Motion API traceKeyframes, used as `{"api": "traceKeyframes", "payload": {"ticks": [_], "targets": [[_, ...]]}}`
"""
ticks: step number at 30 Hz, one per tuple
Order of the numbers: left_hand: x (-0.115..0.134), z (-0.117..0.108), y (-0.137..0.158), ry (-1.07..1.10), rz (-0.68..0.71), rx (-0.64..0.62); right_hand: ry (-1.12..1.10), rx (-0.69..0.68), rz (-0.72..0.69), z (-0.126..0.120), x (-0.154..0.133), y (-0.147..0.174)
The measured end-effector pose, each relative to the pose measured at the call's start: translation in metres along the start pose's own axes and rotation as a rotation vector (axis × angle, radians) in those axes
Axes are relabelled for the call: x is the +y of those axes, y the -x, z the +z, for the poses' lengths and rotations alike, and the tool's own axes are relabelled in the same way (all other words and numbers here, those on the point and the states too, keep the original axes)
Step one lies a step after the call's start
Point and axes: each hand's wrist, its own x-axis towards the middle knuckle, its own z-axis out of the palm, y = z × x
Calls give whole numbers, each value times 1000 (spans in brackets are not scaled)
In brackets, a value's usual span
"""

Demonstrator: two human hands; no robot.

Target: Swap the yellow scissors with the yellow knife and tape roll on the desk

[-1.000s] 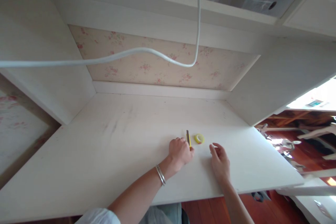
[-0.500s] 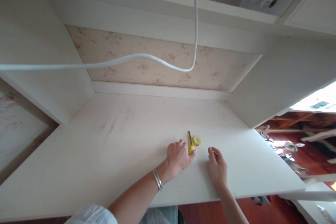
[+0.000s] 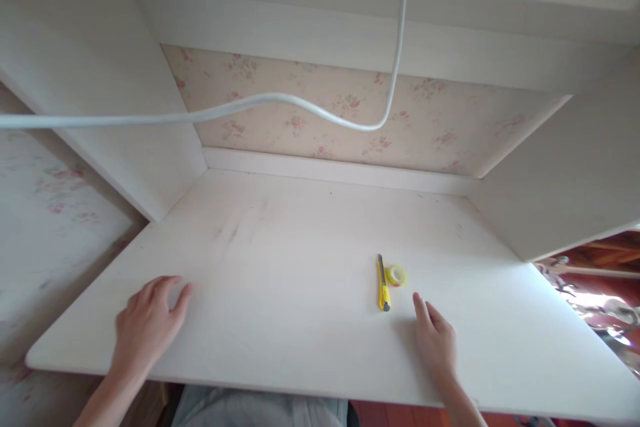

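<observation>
A yellow box cutter point(image 3: 383, 285) lies on the white desk point(image 3: 280, 293), its darker end pointing toward the back. Against its right side sits a small roll of yellow tape point(image 3: 397, 275). Over the desk's left part, far from both items, my left hand point(image 3: 150, 323) is open, with the thumb apart from the fingers and nothing held. My right hand point(image 3: 436, 340) is close to the tape, just to its lower right, without touching it. Its fingers are curled in, and I see nothing between them.
A white cable point(image 3: 280, 99) runs across the view in front of the floral wallpaper point(image 3: 300, 117). White side panels point(image 3: 560, 167) and an overhead cabinet point(image 3: 340, 13) enclose the desk. Shiny metal objects point(image 3: 613, 320) are beyond its right edge.
My left hand has left the box cutter and moved far to the left, opening out. My right hand stays near the tape. The view has tilted down and shifted left.
</observation>
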Motion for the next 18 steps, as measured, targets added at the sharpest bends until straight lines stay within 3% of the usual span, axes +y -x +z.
{"api": "traceKeyframes", "payload": {"ticks": [3,6,18], "targets": [[-18,9,-2,-71,-73,-76,4,41,13,1,0,0],[-16,16,-3,-60,-72,-165,40,35,25,1,0,-2],[-14,16,-4,-83,-63,-171,98,-8,21,1,0,-4]]}}
